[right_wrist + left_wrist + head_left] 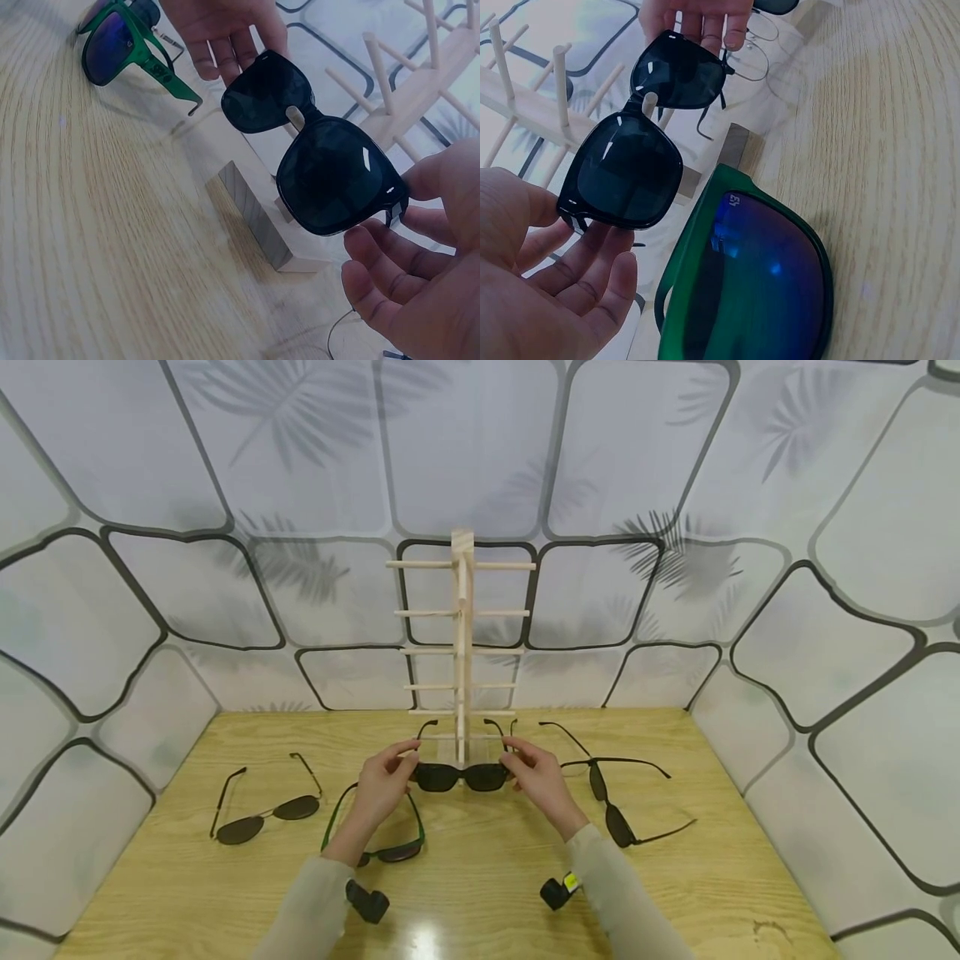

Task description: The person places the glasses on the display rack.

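Note:
Both hands hold a pair of black sunglasses [486, 777] by its two outer ends, low at the front of a wooden eyewear rack [462, 635]. My left hand [382, 781] pinches one hinge corner between thumb and fingers. At the opposite hinge, my right hand [542, 777] grips in the same way. The dark lenses [630, 172] face toward me, and the temple arms point back past the rack's post. In the right wrist view, a rounded wooden peg end [296, 117] shows under the nose bridge. Green-framed sunglasses [401, 852] lie below my left hand, partly hidden by the forearm.
Thin-framed dark sunglasses [297, 808] lie on the left of the wooden table [480, 902]. To the right, black sunglasses [619, 825] lie askew, with more thin temple arms [566, 737] behind them. The rack's upper pegs [506, 566] stick out sideways. Patterned cloth walls [322, 593] surround the table.

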### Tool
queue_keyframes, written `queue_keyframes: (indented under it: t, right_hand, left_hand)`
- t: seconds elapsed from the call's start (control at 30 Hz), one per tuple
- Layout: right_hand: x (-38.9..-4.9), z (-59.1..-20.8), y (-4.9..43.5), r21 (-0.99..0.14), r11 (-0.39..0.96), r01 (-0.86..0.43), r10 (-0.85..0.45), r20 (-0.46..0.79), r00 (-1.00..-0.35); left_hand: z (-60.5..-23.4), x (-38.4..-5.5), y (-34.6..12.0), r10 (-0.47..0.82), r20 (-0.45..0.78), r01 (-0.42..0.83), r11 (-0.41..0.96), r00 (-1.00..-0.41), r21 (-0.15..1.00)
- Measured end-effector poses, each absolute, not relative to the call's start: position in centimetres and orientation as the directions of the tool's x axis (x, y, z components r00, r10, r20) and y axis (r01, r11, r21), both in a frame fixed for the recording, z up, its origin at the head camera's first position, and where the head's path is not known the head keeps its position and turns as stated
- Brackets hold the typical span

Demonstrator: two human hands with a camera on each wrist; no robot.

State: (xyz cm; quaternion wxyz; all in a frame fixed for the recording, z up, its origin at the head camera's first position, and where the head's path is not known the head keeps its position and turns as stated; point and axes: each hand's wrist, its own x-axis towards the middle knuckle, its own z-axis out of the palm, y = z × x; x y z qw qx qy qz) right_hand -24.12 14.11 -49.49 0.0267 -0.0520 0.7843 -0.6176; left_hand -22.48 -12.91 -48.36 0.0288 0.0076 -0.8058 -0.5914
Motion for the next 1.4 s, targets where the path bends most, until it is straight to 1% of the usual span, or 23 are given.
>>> queue_keyframes:
  t: [0.3, 0.33, 0.73, 1.07, 1.2, 1.4]
  right_hand:
    - [-24.1, -49.3, 14.1, -0.97, 0.237, -0.061, -0.122, 0.032, -0.992]
    - [-23.9, -48.8, 14.1, -0.97, 0.236, -0.058, -0.126, 0.029, -0.992]
    - [-24.1, -49.3, 14.2, -0.971, 0.234, -0.043, -0.113, 0.017, -0.993]
    - [-23.9, -49.4, 14.3, -0.967, 0.252, -0.044, -0.11, 0.016, -0.994]
    - [-23.7, -49.3, 14.5, -0.961, 0.269, -0.065, -0.098, 0.04, -0.994]
    - [-22.7, -48.7, 14.6, -0.957, 0.272, -0.102, -0.084, 0.082, -0.993]
  left_hand:
    - [-48.5, -22.6, -13.0, -0.044, 0.045, 0.03, 0.295, -0.998, 0.955]
    - [-48.5, -22.7, -13.0, -0.043, 0.043, 0.029, 0.292, -0.998, 0.956]
    - [-48.7, -22.7, -13.1, -0.042, 0.065, 0.05, 0.295, -0.997, 0.954]
    - [-48.5, -22.3, -13.4, -0.051, 0.041, 0.024, 0.296, -0.998, 0.955]
    - [-48.7, -21.9, -13.7, -0.047, 0.052, 0.035, 0.306, -0.998, 0.951]
    - [-48.8, -20.7, -14.4, -0.047, 0.086, 0.064, 0.36, -0.995, 0.931]
